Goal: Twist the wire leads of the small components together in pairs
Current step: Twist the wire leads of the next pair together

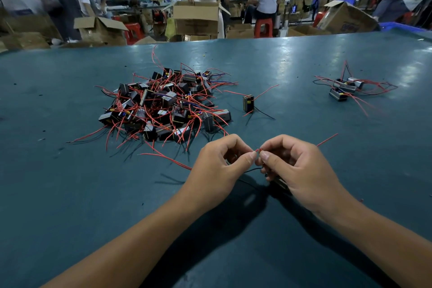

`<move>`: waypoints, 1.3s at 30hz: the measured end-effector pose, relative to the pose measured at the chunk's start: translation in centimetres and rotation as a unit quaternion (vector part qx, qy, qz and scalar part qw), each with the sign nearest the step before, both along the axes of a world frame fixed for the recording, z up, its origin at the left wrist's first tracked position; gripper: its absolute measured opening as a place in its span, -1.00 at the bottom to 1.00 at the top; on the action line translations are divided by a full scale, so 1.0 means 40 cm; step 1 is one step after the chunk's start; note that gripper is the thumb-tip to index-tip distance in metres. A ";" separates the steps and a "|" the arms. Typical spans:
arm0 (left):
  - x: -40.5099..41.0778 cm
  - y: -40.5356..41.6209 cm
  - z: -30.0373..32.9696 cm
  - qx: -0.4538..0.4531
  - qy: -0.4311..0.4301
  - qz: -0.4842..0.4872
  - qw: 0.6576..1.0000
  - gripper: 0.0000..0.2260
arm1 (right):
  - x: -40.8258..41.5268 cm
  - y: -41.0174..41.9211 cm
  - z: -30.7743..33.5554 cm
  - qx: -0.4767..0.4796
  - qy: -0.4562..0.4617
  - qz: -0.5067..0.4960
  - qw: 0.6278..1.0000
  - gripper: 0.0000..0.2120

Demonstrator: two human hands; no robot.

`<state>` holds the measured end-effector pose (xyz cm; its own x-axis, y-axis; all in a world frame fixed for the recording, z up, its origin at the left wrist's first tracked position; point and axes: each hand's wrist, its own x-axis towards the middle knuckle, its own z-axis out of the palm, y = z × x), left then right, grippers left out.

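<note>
Right now we have both hands raised a little above the tabletop [70, 194], meeting at the middle of the view, and the whole of the coming move turns on the short stretch of red wire leads [257, 150] showing between them. Our left hand [218, 168] has its fingers curled, thumb and forefinger pinching the leads from the left; our right hand [301, 170] pinches the same spot from the right, fingers likewise curled, so the two thumb tips nearly touch. The leads run roughly left to right across the gap, which sets the twisting axis crosswise to our forearms. Neither hand is nearer than the other: the joint sits midway. A small component [280, 182] seems tucked under the right palm, mostly hidden; we cannot tell whether a second one sits inside the left hand. A loose red lead [327, 140] trails out behind the right hand, another red strand [168, 159] runs off to the left, and a black wire [253, 169] hangs just below the pinch. We judge that the twist wants the fingers rolling in opposite senses about that crosswise line. Farther off, the big pile of untwisted components [163, 105] lies ahead and left, a single component [248, 103] stands just right of it, and a small finished-looking group [344, 89] lies well apart to the right.
</note>
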<state>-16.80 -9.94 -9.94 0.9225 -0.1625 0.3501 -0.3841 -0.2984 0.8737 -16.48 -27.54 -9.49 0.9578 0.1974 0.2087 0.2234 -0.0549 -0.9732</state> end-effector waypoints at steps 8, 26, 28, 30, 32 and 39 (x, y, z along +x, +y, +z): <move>-0.003 -0.011 -0.002 -0.056 0.026 -0.007 0.998 -0.89 | 0.000 0.001 -0.004 0.014 0.001 -0.001 1.000 -0.93; -0.005 -0.010 -0.007 -0.053 0.014 -0.008 0.998 -0.85 | 0.002 0.009 0.003 0.032 0.012 -0.006 0.999 -0.89; -0.005 -0.008 -0.005 -0.040 0.007 -0.006 0.999 -0.88 | 0.004 0.008 0.001 0.034 0.015 -0.005 0.999 -0.88; -0.005 -0.008 -0.005 -0.030 -0.001 -0.002 1.000 -0.90 | 0.006 0.007 -0.001 0.032 0.017 -0.004 0.999 -0.87; -0.006 -0.007 -0.006 -0.019 -0.010 0.000 1.000 -0.90 | 0.007 0.007 -0.001 0.030 0.020 -0.003 0.999 -0.88; -0.002 -0.004 -0.007 0.059 -0.096 0.026 0.993 -0.92 | 0.006 0.009 0.004 0.035 0.027 -0.012 0.999 -0.90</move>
<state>-16.89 -10.09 -10.21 0.8487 -0.1675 0.5017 -0.5220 -0.4183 0.7434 -16.26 -27.19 -9.33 0.9725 0.1606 0.1686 0.1695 0.0082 -0.9855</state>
